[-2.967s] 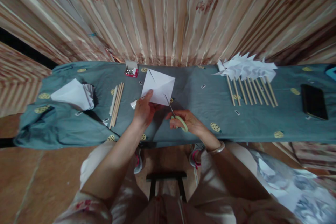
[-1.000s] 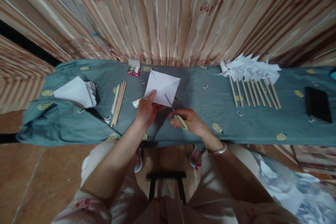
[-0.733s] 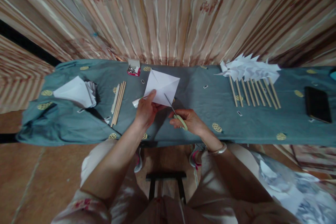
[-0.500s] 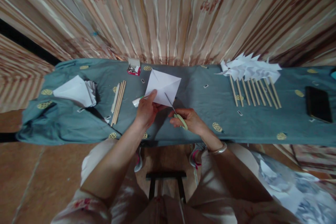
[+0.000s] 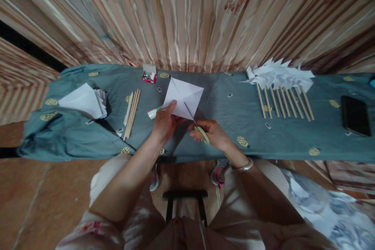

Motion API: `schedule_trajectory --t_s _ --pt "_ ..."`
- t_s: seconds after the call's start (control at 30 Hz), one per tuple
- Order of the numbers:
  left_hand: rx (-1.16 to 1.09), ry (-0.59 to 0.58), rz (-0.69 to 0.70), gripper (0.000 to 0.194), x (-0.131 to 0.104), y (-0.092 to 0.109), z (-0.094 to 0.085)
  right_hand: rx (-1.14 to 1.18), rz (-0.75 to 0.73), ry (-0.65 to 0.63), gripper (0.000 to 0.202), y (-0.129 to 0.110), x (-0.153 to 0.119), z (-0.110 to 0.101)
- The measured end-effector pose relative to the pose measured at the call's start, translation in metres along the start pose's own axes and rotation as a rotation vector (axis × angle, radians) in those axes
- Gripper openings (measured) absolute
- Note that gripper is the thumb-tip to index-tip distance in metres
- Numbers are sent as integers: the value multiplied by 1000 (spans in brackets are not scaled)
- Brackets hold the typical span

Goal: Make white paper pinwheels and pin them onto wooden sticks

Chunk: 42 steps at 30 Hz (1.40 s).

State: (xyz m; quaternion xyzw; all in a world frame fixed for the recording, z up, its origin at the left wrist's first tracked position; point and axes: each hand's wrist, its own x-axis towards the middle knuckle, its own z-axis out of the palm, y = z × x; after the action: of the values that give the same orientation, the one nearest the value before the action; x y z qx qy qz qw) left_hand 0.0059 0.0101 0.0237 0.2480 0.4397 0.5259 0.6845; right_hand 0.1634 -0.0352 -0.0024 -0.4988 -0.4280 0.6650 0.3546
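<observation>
My left hand (image 5: 164, 122) pinches a white square of paper (image 5: 189, 93) by its lower left side, thumb on top and fingers beneath. Crease lines run across the sheet toward its corners. In my right hand (image 5: 212, 132) is a pair of scissors (image 5: 202, 133) with pale green handles. Their blade lies over the paper's lower corner and points toward its middle. A white tube with a green part (image 5: 152, 113) rests just left of my left hand, partly hidden by it.
Wooden sticks (image 5: 133, 115) and a small box of metal pins (image 5: 149, 75) lie left of the paper. Farther left is a stack of folded white paper (image 5: 80, 101). To the right are several paper pinwheels on sticks (image 5: 279, 78) and a black phone (image 5: 356, 116), all on a green cloth (image 5: 222, 109).
The paper has shifted very slightly to the right with my left hand. The scissors and my right hand are almost where they were.
</observation>
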Motion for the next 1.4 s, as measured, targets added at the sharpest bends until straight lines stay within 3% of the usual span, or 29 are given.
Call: schedule_trajectory --t_s 0.63,1.07,1.4 --pt "-2 -3 15 8 0 -1 -1 5 -30 2 43 -3 0 3" --pt "-6 0 28 20 2 -3 -3 51 -11 -24 41 -4 0 3" --pt "-25 9 111 17 19 6 -12 29 16 -66 42 4 -1 0"
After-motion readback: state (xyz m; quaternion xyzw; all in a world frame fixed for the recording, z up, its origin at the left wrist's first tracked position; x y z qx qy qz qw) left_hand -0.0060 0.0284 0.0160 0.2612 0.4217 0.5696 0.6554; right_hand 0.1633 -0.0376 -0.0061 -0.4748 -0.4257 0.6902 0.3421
